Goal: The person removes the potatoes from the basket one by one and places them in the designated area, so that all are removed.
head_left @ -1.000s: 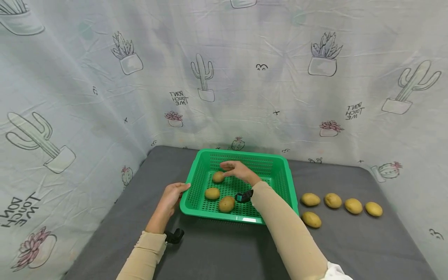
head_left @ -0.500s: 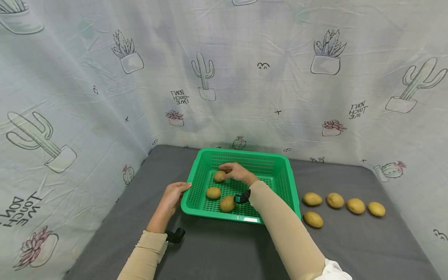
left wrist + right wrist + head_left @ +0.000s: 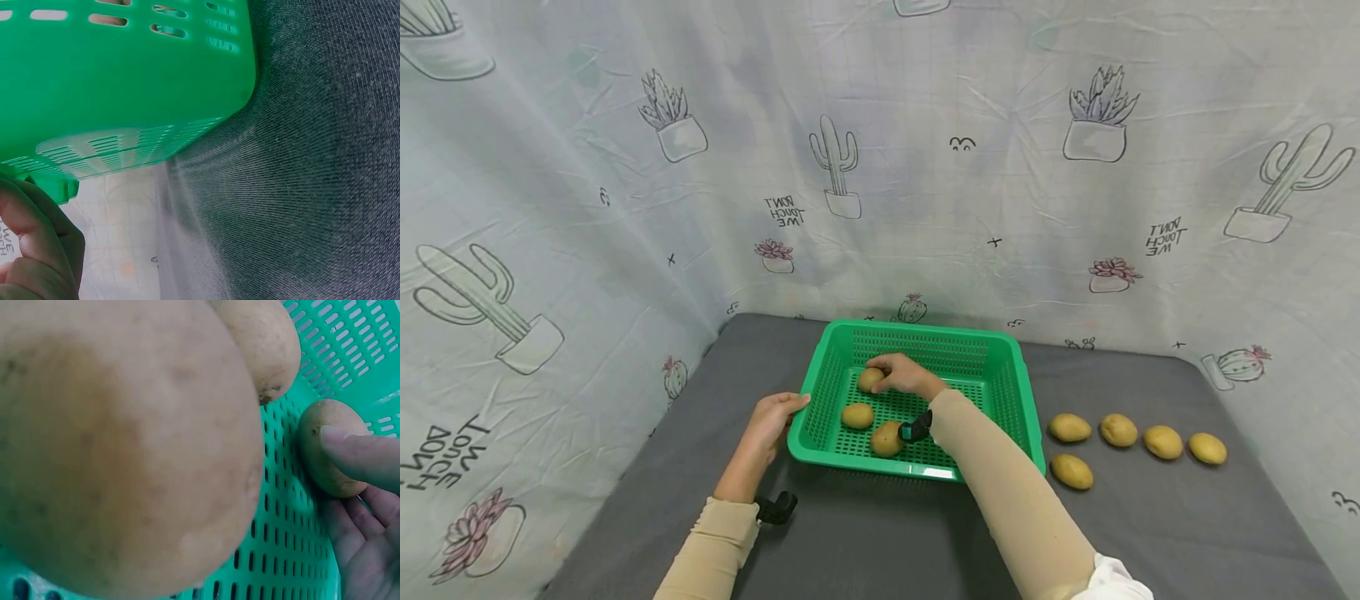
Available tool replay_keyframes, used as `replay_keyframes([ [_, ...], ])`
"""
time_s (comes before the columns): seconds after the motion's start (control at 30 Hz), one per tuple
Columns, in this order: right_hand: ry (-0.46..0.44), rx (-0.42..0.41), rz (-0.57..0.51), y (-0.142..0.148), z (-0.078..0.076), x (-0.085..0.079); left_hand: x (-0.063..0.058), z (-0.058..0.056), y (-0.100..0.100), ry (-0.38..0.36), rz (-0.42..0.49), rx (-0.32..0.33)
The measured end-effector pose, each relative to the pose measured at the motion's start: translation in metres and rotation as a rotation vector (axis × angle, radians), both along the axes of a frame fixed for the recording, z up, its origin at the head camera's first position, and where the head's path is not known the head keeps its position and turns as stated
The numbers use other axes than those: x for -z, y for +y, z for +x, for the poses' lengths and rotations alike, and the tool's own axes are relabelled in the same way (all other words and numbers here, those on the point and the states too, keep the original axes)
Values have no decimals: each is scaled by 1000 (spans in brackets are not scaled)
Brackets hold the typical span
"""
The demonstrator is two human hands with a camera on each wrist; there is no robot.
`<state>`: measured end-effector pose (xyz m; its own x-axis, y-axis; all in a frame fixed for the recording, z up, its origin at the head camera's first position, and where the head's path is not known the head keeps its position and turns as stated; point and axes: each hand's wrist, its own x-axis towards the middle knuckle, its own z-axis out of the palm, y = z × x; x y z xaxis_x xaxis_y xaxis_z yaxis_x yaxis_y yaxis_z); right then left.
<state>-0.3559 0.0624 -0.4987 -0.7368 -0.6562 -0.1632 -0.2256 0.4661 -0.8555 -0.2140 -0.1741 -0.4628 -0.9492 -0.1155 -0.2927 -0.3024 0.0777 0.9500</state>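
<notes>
With the right grip (image 3: 907,375) pinching the far potato (image 3: 868,382) and the left grip (image 3: 773,418) pinching the basket (image 3: 865,462), best hold the basket steady and squeeze only lightly

Curtained-off workspace, bldg. type unclear: cactus-print fabric (image 3: 910,183) w/ mirrored lettering (image 3: 1165,236) hangs behind & beside grey cloth-covered worktop (image 3: 865,533).

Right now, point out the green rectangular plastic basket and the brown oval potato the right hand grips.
Green rectangular plastic basket (image 3: 865,463): head view, on its near rim.
Brown oval potato (image 3: 321,464): right wrist view, on its exposed side.
</notes>
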Motion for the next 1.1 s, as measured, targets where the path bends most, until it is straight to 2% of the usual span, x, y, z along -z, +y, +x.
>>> replay_keyframes([
  [0.07, -7, 15, 39, -3, 7, -10, 0, 0, 0, 0, 0, 2],
  [0.2, 10, 36, 70, -6, 9, -12, 0, 1, 0, -1, 0, 2],
  [0.3, 27, 51, 76, -7, 4, -3, 0, 1, 0, -3, 8, -4],
  [0.43, 61, 44, 82, -6, 2, -2, 0, 1, 0, -2, 17, -5],
  [0.87, 50, 67, 45, -3, 1, -8, -1, 0, 0, -2, 12, -4],
  [1.1, 47, 89, 3, -3, 3, -17, -1, 0, 0, -4, -4, -5],
])
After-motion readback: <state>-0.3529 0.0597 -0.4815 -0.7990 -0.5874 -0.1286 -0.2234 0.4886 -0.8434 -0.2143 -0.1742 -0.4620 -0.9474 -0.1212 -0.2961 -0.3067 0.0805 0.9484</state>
